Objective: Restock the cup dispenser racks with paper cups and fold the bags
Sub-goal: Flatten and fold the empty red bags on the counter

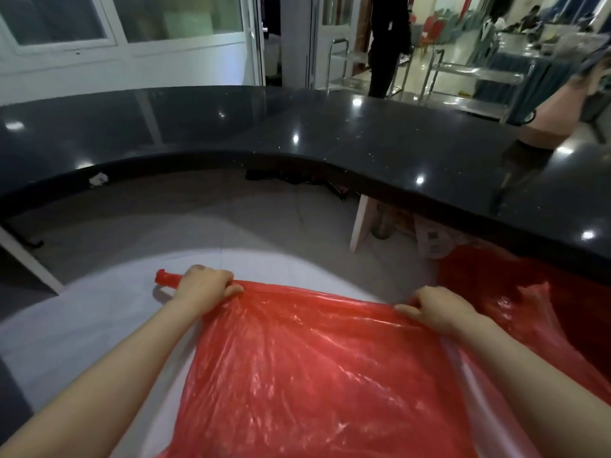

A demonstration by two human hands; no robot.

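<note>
Curving round the work area is a dark polished counter (330,127); below it lies grey floor and a pale surface (99,309) on which you work. Beyond the counter stand steel trolleys (463,74) and a person in dark clothing (386,44).

A red plastic bag (314,375) lies spread flat on the pale surface between your forearms. More red plastic (529,292) is bunched at the right, under the counter edge; whether it is a second bag or part of the same one cannot be determined from this view.

Your left hand (205,285) and right hand (436,309) are well apart, each with fingers curled over the far edge of the bag, pinching the film.

Hazards:
- Thin film slips. If one pinch loosens, the far edge will sag and the fold will run crooked.
- Uneven pull between hands will skew the fold.
- Trapped air will likely balloon the bag; smooth it before creasing.
- The twisted corner (165,279) beyond your left hand may bulk the fold.

No cups or dispenser racks are visible.
</note>
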